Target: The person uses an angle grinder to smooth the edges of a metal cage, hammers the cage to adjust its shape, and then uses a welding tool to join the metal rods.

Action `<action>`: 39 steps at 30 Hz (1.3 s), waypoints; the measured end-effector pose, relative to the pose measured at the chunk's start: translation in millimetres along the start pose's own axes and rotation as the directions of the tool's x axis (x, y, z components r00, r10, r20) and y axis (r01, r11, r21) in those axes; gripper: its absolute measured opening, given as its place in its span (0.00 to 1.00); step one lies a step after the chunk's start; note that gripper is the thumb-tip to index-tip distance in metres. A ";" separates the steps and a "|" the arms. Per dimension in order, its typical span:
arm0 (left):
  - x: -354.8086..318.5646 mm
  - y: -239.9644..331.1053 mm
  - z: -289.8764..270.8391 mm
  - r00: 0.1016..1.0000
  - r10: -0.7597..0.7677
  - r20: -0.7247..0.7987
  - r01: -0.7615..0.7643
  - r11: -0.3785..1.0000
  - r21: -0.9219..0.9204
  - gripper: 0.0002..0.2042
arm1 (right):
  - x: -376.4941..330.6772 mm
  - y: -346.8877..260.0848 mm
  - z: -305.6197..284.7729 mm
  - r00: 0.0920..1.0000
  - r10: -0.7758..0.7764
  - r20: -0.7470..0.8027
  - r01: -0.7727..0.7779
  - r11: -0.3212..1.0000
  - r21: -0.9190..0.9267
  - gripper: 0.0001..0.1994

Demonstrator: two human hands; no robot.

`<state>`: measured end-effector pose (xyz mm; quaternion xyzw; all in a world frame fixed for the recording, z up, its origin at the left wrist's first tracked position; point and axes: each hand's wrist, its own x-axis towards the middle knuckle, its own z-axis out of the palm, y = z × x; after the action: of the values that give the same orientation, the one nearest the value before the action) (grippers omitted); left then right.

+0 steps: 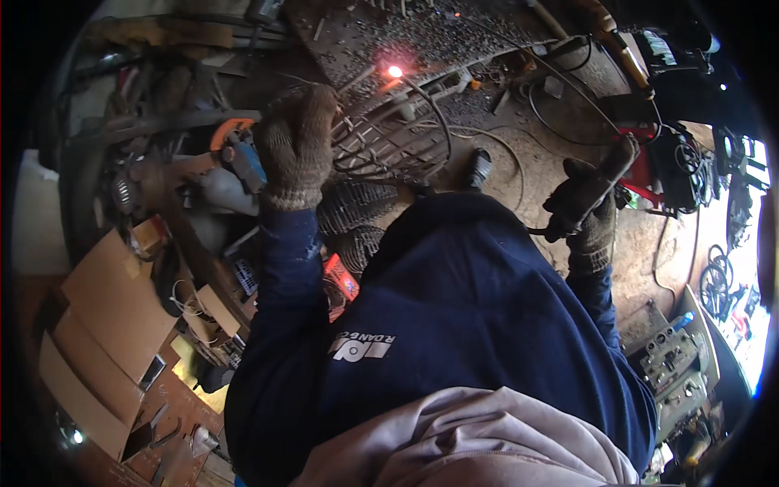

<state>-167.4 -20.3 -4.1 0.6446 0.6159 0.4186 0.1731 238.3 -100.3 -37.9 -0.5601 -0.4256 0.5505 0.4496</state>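
Note:
My left hand (299, 150), in a brown knitted glove, is closed at the left end of a grate of welded metal rods (389, 146). What sits between its fingers is mostly hidden. Just beyond the grate a small spot of metal (395, 72) glows bright red-orange. Off to the right, my right hand (591, 231), gloved too, grips a dark elongated tool (596, 183) held away from the grate. The tool's kind is unclear in the shadow.
An angle grinder (243, 158) with an orange guard lies left of my left hand. A debris-strewn metal table (357, 36) stands ahead. Cables (519, 154) cross the floor toward a red machine (641, 166). Cardboard (114, 308) is at lower left, a red crate (341, 276) near my body.

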 end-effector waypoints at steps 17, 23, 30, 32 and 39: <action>-16.9 29.6 -34.0 0.998 0.043 -0.054 -0.028 0.970 0.241 0.09 | 2.8 31.7 -20.5 0.998 -0.030 -0.052 0.035 0.996 0.083 0.24; -16.1 29.8 -34.9 0.974 0.183 -0.131 -0.133 0.939 0.317 0.07 | 2.5 34.4 -15.6 0.990 -0.072 -0.123 0.080 0.995 0.067 0.35; -26.6 -36.2 -55.7 0.976 0.215 -0.023 -0.193 0.915 0.354 0.09 | 3.1 39.0 -24.0 0.998 -0.064 -0.007 0.064 0.990 0.129 0.24; -29.9 -31.3 -53.4 0.991 0.135 -0.022 -0.120 0.936 0.330 0.11 | 2.8 41.7 -24.0 0.998 -0.055 -0.032 0.059 0.989 0.135 0.24; -35.1 -29.1 -43.6 0.966 0.213 -0.149 -0.180 0.962 0.205 0.11 | 1.0 33.4 -19.5 0.992 -0.101 -0.076 0.101 0.995 0.003 0.35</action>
<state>-215.3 -60.7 -11.3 0.6782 0.5981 0.4268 0.0154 257.1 -107.8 -70.8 -0.5568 -0.4340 0.5069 0.4947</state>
